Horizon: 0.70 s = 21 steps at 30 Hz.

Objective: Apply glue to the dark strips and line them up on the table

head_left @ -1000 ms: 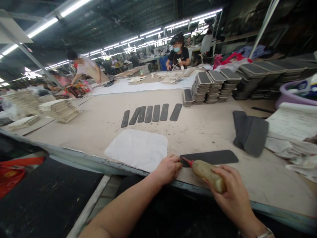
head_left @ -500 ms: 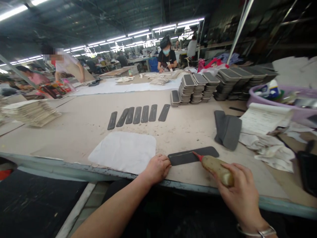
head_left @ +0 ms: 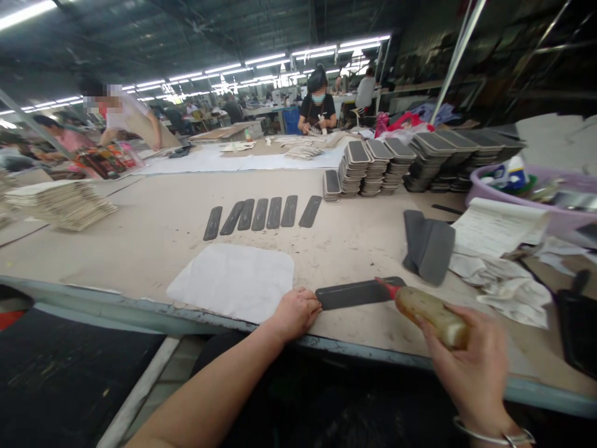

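Lower centre: the left hand (head_left: 296, 313), fingers curled together, pins the left end of a dark strip (head_left: 354, 294) lying flat near the table's front edge (head_left: 140, 305). Lower right: the right hand (head_left: 471, 367) is clamped round a squeeze bottle (head_left: 431, 314), whose red tip touches the strip's right end. A firm pin and a low tip should give an even line.

Finding: no text, label, brand, number or sign is legible. The printed sheet (head_left: 497, 227) at my right on the tabletop (head_left: 153, 236) carries lines of print, too blurred to read. The bottle (head_left: 512, 172) in the purple basin (head_left: 485, 194) bears a blue label, unreadable. The squeeze bottle (head_left: 431, 314) in my right grip (head_left: 471, 367): nothing readable.
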Each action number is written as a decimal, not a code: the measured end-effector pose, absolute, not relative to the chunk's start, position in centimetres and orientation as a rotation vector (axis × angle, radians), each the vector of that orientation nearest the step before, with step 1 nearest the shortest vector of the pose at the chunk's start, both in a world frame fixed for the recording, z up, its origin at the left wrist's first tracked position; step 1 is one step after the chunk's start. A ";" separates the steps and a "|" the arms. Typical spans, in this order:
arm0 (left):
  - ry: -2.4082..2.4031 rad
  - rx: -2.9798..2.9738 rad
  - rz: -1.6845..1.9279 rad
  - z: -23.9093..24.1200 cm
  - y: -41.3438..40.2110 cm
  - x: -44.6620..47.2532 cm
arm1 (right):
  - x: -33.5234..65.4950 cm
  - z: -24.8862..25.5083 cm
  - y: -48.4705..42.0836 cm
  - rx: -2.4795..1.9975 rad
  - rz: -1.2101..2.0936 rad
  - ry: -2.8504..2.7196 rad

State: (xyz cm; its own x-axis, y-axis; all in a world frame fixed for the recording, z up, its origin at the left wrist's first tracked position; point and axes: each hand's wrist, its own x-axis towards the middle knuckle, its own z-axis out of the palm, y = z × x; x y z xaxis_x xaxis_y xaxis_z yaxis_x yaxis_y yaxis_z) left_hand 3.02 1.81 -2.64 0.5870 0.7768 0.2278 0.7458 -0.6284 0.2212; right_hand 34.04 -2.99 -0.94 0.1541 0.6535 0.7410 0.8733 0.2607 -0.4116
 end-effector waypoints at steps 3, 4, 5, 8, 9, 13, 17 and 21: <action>1.312 2.714 0.411 -2.6 1.9 3.0 | 32.1 -0.7 -2.9 -1.312 -0.108 -1.639; 1.315 2.716 0.399 -2.6 1.9 3.0 | 31.3 -0.6 -2.9 -1.272 -0.068 -1.671; 1.316 2.718 0.388 -2.5 1.9 3.0 | 30.6 -0.5 -2.8 -1.235 -0.033 -1.703; 1.323 2.718 0.355 -2.2 1.9 3.1 | 28.9 -0.4 -2.7 -1.164 0.039 -1.765; 1.329 2.716 0.342 -2.1 1.9 3.1 | 28.4 -0.4 -2.6 -1.154 0.056 -1.779; 1.322 2.718 0.320 -2.0 1.9 3.1 | 27.7 -0.9 -2.7 -1.166 0.092 -1.838; 1.328 2.726 0.288 -1.9 1.9 3.1 | 27.9 -1.1 -3.3 -1.193 0.108 -1.849; 1.340 2.722 0.278 -1.7 1.9 3.2 | 28.2 -0.8 -4.1 -1.199 0.137 -1.854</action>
State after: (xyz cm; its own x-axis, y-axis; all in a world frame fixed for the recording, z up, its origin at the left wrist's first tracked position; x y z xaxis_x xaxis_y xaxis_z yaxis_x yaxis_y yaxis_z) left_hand 3.24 1.93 -1.74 0.5974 0.7927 0.1212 0.7754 -0.6096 0.1648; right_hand 28.19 -4.07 -0.75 -0.1288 0.7757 0.6178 0.6767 0.5241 -0.5170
